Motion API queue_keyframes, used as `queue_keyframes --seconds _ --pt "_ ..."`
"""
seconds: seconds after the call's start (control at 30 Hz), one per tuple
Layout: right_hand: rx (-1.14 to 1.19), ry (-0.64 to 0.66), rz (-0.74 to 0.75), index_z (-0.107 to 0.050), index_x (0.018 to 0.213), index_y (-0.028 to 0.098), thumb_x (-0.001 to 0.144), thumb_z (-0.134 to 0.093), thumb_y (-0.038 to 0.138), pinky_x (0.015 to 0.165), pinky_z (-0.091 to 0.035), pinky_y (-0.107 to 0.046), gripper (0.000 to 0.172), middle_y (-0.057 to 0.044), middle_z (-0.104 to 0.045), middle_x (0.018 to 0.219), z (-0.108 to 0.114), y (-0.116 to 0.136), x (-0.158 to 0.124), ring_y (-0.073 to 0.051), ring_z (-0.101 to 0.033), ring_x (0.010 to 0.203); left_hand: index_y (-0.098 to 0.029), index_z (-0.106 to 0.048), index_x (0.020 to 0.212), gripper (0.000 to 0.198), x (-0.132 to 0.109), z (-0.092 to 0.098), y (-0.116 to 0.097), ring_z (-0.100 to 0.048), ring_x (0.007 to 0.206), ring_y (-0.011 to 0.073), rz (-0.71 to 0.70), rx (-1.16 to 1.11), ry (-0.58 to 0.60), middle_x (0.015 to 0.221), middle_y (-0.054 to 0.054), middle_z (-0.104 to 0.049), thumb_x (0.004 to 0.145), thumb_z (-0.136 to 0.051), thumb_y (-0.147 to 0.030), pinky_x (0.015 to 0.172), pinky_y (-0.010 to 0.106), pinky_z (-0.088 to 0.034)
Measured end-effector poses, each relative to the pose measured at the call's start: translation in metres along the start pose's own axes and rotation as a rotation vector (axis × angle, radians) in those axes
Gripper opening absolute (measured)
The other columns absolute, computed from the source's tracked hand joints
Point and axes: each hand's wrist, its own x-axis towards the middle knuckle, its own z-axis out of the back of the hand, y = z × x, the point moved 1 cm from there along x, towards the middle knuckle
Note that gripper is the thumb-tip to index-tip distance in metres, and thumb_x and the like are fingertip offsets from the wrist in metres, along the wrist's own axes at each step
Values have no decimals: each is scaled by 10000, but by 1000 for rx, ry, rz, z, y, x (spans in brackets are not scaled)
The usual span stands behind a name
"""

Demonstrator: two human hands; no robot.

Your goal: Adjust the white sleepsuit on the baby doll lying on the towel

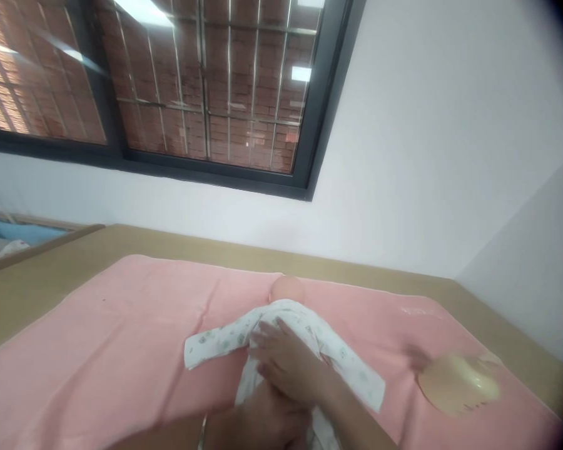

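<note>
A baby doll lies on its back on a pink mat [136, 350], its bald, smooth head [287, 289] at the far end. It wears a white baby shirt [347, 359] with a small pale print, the long sleeves stretched out to both sides. My right hand [288, 362] rests on the shirt's chest, palm down, fingers spread and somewhat blurred. Just below it, partly covered, my left hand [274, 415] is against the lower front of the shirt. Its fingers look curled in, and what they hold is hidden. A band circles the left wrist.
To the right on the mat lies a glossy, pale yellow rounded thing [460, 382], its kind unclear. A tan table edge [366, 265] frames the mat. Behind stand a white wall [403, 156] and a dark-framed window [304, 137] with bars. Blue cloth [23, 230] shows at far left.
</note>
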Motion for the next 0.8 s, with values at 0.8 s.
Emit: queue_keyframes --seconds 0.8 --pt "204 -344 -765 -610 974 133 961 -237 397 773 -390 -306 457 -118 -637 949 3 -61 -11 -220 -570 880 -122 -472 1237 435 36 37 55 -376 1262 294 803 153 -150 1341 164 -450 828 -432 -266 1049 462 -297"
